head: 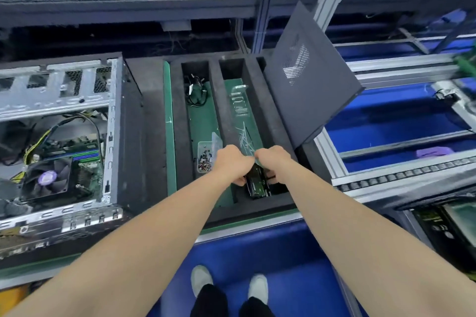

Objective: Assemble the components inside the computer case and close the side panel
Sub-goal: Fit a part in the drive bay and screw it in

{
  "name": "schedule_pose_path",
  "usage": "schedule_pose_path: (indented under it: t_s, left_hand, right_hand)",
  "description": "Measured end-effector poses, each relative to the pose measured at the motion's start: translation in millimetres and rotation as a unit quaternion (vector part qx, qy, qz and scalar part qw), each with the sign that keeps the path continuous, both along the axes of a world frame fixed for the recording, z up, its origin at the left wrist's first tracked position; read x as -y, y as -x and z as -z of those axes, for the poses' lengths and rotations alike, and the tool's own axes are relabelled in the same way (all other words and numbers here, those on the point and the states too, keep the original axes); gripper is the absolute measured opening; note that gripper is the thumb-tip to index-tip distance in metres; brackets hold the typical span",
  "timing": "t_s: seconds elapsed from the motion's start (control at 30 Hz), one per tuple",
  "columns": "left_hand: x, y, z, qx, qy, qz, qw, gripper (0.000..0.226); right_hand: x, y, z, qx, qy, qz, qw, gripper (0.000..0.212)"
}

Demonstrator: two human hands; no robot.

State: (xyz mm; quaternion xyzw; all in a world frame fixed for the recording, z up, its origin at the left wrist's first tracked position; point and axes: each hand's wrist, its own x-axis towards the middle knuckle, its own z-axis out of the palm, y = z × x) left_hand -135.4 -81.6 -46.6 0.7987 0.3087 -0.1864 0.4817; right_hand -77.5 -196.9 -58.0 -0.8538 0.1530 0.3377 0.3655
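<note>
so, computer case (113, 136): lies at the far left with its open side up, well apart from both hands.
cpu fan (47, 177): black with a purple hub, sits on the green motherboard (87, 152) inside the case; yellow and black wires run above it.
foam tray (180, 123): black, with long compartments, just right of the case.
cable bundle (197, 92): black, at the far end of the left compartment.
screw box (204, 158): clear, holds small parts, near end of the same compartment, just beside the left hand.
left hand (231, 159): knuckles up, fingers curled down round the left side of the dark component.
dark component (256, 185): at the near end of the middle compartment, between the two hands, a strip of green board showing on it; whether it is lifted or resting i cannot tell.
clear strips (244, 136): thin, scattered in the middle compartment beyond the hands.
right hand (275, 159): knuckles up, fingers curled round the component's right side, almost touching the left hand.
side panel (309, 90): dark grey with a mesh vent, stands tilted at the tray's right edge, off the case.
purple cloth (432, 152): on the blue rack, far right.
</note>
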Motion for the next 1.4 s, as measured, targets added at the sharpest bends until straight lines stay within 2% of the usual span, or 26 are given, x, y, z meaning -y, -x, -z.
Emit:
schedule_pose_path:
  t_s: [0.13,0.23,0.33,0.4,0.57,0.6,0.7,0.8,0.9,1.0,1.07,1.13,1.3,1.4]
  left_hand:
    - [21,2,-3,-0.032,0.024,-0.007,0.999,0.034]
    - [40,5,-2,-0.02,-0.017,-0.007,1.0,0.05]
    - [42,4,-3,0.009,-0.067,-0.002,0.998,0.042]
    - [34,2,-8,0.021,-0.081,-0.006,0.996,0.028]
    - [2,-10,-45,0.082,-0.082,-0.039,0.992,0.01]
    - [-6,-12,-54,0.1,-0.084,-0.05,0.99,0.015]
    - [-30,-9,-85,0.165,-0.069,-0.109,0.978,0.035]
    - [-67,3,-114,0.222,-0.016,-0.181,0.958,0.043]
    - [-106,26,-142,0.25,0.057,-0.255,0.933,0.042]
    - [-143,55,-163,0.273,0.16,-0.316,0.895,0.025]
    - [-171,77,-169,0.292,0.209,-0.335,0.871,0.031]
    - [-200,101,-169,0.314,0.226,-0.33,0.861,0.036]
    - [-272,155,-153,0.361,0.179,-0.259,0.878,0.039]
    - [-310,178,-141,0.343,0.164,-0.222,0.898,0.055]
  right_hand:
    - [9,-6,-4,-0.073,-0.023,-0.047,0.996,0.027]
    - [17,-6,0,-0.073,-0.036,-0.055,0.995,0.026]
    - [27,-11,2,-0.065,-0.063,-0.046,0.995,0.029]
    - [33,-18,4,-0.052,-0.081,-0.02,0.995,0.034]
    - [26,-31,-5,0.056,-0.09,0.042,0.993,0.03]
    - [20,-30,-11,0.064,-0.098,0.047,0.992,0.033]
    - [-2,-25,-34,0.004,-0.213,0.086,0.973,0.041]
    - [-31,-16,-58,-0.047,-0.378,0.118,0.917,0.026]
    - [-71,-4,-79,-0.025,-0.485,0.128,0.865,0.023]
    - [-114,9,-101,0.032,-0.48,0.078,0.873,0.016]
    - [-142,22,-114,0.058,-0.476,0.046,0.876,0.01]
    - [-172,36,-121,0.073,-0.476,0.029,0.876,0.016]
    - [-243,64,-125,0.08,-0.448,0.034,0.89,0.029]
    - [-271,77,-126,0.083,-0.421,0.061,0.901,0.034]
